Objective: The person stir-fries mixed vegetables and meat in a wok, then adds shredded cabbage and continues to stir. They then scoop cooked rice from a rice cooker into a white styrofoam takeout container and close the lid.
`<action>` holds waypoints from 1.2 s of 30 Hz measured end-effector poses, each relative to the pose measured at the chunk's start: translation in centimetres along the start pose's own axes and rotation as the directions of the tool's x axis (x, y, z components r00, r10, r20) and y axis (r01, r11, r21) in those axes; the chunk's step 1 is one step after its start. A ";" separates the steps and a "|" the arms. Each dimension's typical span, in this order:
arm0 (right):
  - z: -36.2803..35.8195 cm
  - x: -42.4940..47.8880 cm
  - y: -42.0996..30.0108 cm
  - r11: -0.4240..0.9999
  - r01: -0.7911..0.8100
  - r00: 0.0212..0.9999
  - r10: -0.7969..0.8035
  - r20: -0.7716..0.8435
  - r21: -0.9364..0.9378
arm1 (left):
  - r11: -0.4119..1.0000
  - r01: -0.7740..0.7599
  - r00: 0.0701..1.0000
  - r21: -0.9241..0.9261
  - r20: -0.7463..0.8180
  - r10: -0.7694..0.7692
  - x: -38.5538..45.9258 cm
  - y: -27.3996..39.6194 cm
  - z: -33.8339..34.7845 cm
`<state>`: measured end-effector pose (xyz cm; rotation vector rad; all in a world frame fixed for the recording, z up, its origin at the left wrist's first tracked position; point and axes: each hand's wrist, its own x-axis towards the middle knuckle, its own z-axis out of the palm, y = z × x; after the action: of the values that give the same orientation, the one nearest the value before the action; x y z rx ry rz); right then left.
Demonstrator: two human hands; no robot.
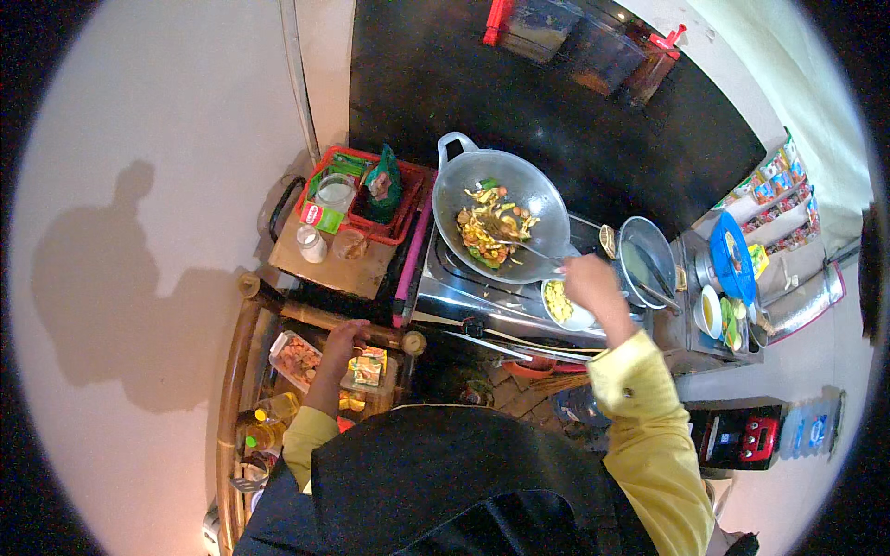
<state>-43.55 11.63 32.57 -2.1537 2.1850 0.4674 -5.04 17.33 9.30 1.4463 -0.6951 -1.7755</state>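
My right hand (592, 286) grips the handle of a metal spatula (525, 247), whose blade is down among the food in a large metal wok (549, 201). Mixed stir-fried food (494, 222), with yellowish strips, green leaves and orange-red pieces, lies in the wok. Partly under my right hand is a white bowl (580, 321) of chopped yellow-green pieces (557, 301). My left hand (345, 342) hangs by a bamboo rail (313, 314), fingers loosely bent, with nothing visible in it; whether it touches the rail is unclear.
The wok sits on a steel gas stove (452, 297). Right of it stands a second metal pan (648, 257) with utensils, then a blue plastic basket (732, 257). A red basket (400, 235) and a white-filled jar (311, 244) stand left. A meat tub (295, 360) and oil bottles (278, 408) sit below.
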 end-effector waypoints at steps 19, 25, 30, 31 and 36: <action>2.4 2.6 5.3 0.749 -0.132 0.989 0.142 0.037 0.650 | 1.000 0.019 0.999 -0.025 -0.029 -0.020 -1.1 0.2 -0.5; 4.2 0.8 -0.8 0.968 0.018 0.997 0.002 -0.077 0.251 | 0.999 -0.022 1.000 -0.036 -0.007 0.022 -0.9 -0.1 -0.9; 2.5 0.1 -0.6 0.993 -0.015 0.999 0.020 -0.041 0.117 | 0.999 -0.050 0.999 -0.014 0.005 0.050 -0.6 -0.2 -0.2; 2.4 0.4 -1.0 0.995 -0.011 0.998 0.017 -0.054 0.096 | 1.000 -0.023 1.000 -0.014 0.006 0.023 -0.4 -0.3 0.0; -6.2 -1.8 2.9 0.990 -0.009 0.998 0.000 -0.064 -0.141 | 1.000 -0.002 1.000 -0.023 0.008 0.002 -1.4 0.1 0.7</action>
<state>-45.24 11.86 39.43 -2.2642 2.2545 0.5793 -5.53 18.33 10.36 1.4235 -0.6774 -1.7831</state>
